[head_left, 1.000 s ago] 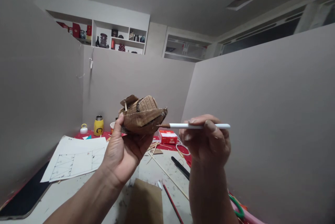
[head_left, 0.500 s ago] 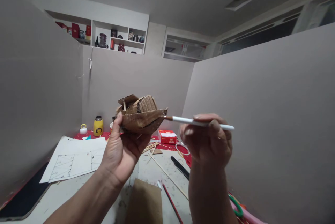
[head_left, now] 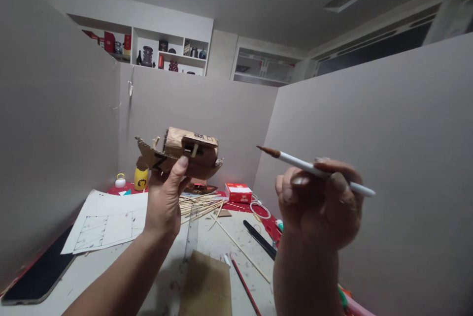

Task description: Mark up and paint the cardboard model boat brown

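The left hand (head_left: 164, 203) is raised above the table (head_left: 210, 242), its fingers and thumb wrapped under a small cardboard boat model (head_left: 179, 153), which it holds up in the air with the hull roughly level and the pointed end toward the left. The right hand (head_left: 320, 203) is closed around a white-handled paintbrush (head_left: 314, 169); the brown-tipped bristles point up and left toward the boat but stand well apart from it.

Below the hands, the pale table is speckled with paint and scratches. A sheet of paper with a ruled drawing (head_left: 107, 220) lies on its left part, and a dark phone or tablet (head_left: 40, 274) rests at the left edge. A bundle of thin wooden sticks (head_left: 197, 204) lies under the boat, a flat piece of cardboard (head_left: 207, 284) sits at the near edge, and a red pencil (head_left: 246, 289) and a black tool (head_left: 260, 239) lie to its right. Farther back are a red box (head_left: 238, 192), a wire ring (head_left: 260, 210) and a yellow flask (head_left: 141, 178) partly hidden behind the boat.

Plain grey partition boards (head_left: 369, 158) enclose the table on three sides. Above the far board, white wall shelves (head_left: 166, 55) carry vases, bottles and red boxes, and a vent (head_left: 345, 0) is set into the ceiling.
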The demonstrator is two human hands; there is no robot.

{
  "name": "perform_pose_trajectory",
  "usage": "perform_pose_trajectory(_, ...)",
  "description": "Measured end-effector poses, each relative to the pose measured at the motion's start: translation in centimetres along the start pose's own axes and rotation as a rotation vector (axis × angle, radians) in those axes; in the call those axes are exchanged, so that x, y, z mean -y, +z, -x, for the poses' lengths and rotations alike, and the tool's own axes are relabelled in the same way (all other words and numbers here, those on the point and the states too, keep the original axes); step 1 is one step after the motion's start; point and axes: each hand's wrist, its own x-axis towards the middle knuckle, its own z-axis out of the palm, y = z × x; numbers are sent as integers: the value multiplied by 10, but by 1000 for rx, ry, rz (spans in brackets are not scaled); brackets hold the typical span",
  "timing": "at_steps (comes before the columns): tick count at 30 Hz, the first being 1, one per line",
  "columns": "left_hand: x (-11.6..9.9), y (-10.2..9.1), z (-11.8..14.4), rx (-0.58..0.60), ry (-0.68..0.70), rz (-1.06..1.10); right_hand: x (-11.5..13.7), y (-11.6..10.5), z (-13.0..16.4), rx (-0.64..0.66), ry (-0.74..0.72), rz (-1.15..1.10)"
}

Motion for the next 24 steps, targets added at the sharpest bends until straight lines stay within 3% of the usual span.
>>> perform_pose_trajectory(4,7,0,0,44,126,-107,5,8,5,-22,-41,45)
perform_pose_trajectory(7,8,3,2,58,128,-98,7,12,9,-22,-53,85)
perform_pose_trajectory(10,7,5,5,55,112,-116,7,12,12,57,-30,118)
perform_pose_trajectory(14,7,2,6,60,70,-248,1,11,12,153,-13,153)
perform_pose_trajectory(20,13,-1,7,115,250,-613,-13,6,9,122,78,148)
perform_pose_trajectory(24,12,0,7,138,263,-630,-17,0,8,163,134,87)
